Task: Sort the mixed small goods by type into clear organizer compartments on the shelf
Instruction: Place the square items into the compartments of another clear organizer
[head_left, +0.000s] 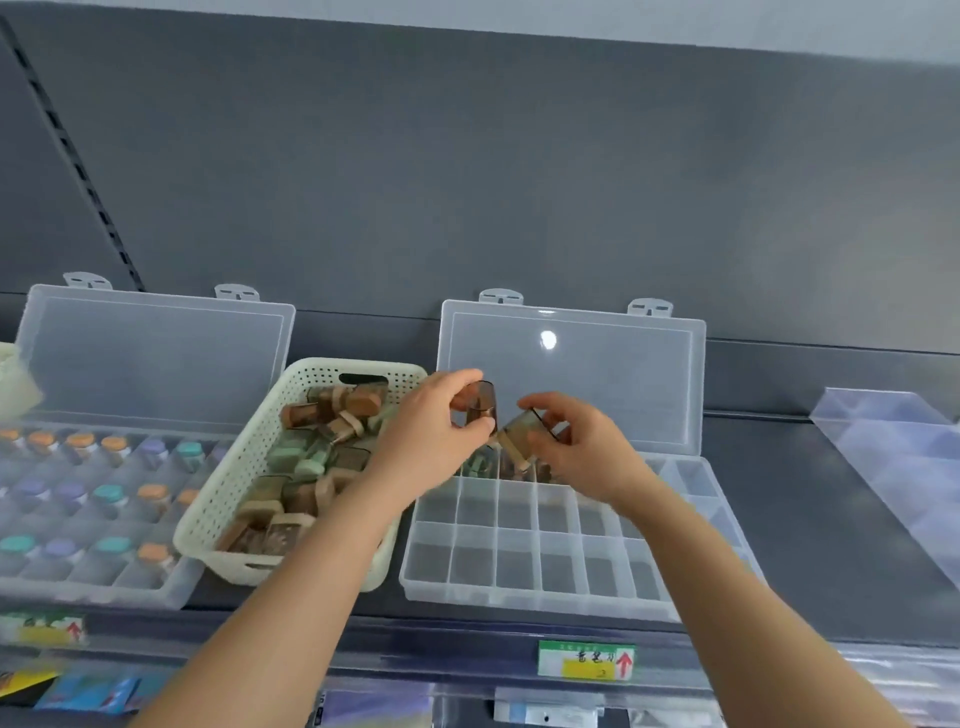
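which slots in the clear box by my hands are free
The two rows nearest the front wall of the clear plastic organizer are bare. Its far row, against the open clear lid, holds small jars; the cream perforated basket is crowded.

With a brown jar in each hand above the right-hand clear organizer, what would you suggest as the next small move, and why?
Probably lower the tilted brown translucent jar in the right hand into a back-row cell of the clear plastic organizer: it hangs above that row, where brown pieces already sit. The left hand holds a second jar.
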